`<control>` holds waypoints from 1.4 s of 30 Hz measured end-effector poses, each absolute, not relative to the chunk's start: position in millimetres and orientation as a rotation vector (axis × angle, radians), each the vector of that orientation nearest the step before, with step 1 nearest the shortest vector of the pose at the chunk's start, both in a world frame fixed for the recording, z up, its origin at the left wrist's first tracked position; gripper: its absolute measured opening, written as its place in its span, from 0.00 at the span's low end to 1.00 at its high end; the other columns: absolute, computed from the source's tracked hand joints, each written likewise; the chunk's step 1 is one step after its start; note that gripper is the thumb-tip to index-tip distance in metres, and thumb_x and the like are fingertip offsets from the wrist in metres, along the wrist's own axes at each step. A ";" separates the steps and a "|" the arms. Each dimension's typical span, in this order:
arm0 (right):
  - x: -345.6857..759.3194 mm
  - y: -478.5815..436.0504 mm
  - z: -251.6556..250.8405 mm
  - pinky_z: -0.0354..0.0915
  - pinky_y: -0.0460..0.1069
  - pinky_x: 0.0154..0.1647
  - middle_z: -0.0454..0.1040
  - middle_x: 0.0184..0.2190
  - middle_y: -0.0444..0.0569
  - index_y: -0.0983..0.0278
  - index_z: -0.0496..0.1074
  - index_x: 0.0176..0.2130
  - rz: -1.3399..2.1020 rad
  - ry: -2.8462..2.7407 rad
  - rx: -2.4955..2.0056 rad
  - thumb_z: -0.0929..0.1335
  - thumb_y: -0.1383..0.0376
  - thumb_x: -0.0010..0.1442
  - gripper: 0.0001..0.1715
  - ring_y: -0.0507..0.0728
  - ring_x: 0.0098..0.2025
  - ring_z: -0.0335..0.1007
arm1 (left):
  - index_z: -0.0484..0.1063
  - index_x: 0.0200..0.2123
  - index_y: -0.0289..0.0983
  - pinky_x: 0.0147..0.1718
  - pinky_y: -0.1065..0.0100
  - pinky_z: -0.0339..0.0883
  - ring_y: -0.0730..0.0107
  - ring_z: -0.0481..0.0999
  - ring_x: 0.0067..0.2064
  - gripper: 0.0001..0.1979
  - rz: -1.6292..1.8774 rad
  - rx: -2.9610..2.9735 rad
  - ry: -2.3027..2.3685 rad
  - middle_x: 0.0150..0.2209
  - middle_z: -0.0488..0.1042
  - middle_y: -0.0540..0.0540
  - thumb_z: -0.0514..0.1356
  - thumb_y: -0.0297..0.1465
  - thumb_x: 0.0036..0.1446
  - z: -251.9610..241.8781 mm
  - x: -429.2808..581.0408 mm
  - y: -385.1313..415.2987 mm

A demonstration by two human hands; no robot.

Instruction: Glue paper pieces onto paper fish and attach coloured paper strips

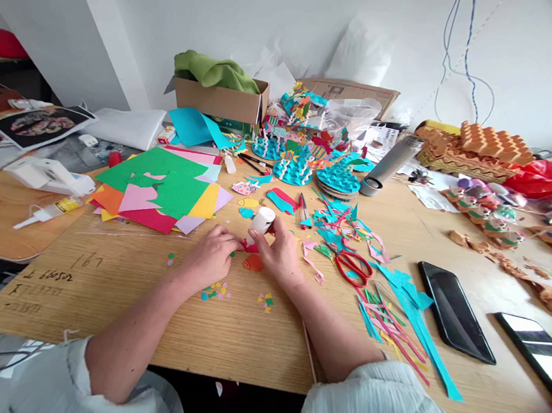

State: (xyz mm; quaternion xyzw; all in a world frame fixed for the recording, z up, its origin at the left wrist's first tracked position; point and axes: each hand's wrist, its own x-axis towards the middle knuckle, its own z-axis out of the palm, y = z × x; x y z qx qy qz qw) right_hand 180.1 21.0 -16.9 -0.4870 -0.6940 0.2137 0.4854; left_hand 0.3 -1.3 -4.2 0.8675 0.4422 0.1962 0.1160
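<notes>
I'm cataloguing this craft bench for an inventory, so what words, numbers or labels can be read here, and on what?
"167", handwritten in dark ink on the pale wooden tabletop.
The handwritten lines below it: too blurred to read.
The yellow label on the white nozzled tube: too small to read.

hands [210, 257]: 2 | white tube [262, 223]: 1 | phones [456, 311]: 2 | scissors [353, 269]: 1

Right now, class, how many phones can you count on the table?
2: one phone right of the red scissors, another phone further right; others may be hidden.
</notes>
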 end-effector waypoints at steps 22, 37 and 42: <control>181.7 20.3 -13.7 0.65 0.50 0.33 0.74 0.30 0.47 0.61 0.64 0.37 0.612 -1.605 -1.177 0.69 0.55 0.57 0.14 0.56 0.31 0.71 | 0.79 0.45 0.40 0.52 0.57 0.67 0.60 0.68 0.47 0.27 0.555 2.552 1.315 0.48 0.79 0.48 0.53 0.12 0.48 -3.1 0.2 -1.5; 191.9 33.4 -14.3 0.69 0.52 0.36 0.75 0.32 0.48 0.61 0.67 0.37 0.819 -1.171 -1.022 0.71 0.49 0.54 0.21 0.58 0.36 0.73 | 0.79 0.44 0.39 0.53 0.57 0.67 0.60 0.68 0.49 0.26 0.570 2.530 1.306 0.48 0.79 0.47 0.52 0.13 0.48 -4.5 -0.5 -1.3; 193.2 32.5 -17.0 0.68 0.51 0.34 0.73 0.31 0.47 0.61 0.66 0.37 0.811 -1.209 -1.050 0.71 0.50 0.55 0.20 0.57 0.33 0.72 | 0.78 0.44 0.38 0.53 0.57 0.67 0.59 0.68 0.49 0.26 0.571 2.501 1.324 0.46 0.79 0.46 0.53 0.12 0.47 -4.5 -0.1 -1.1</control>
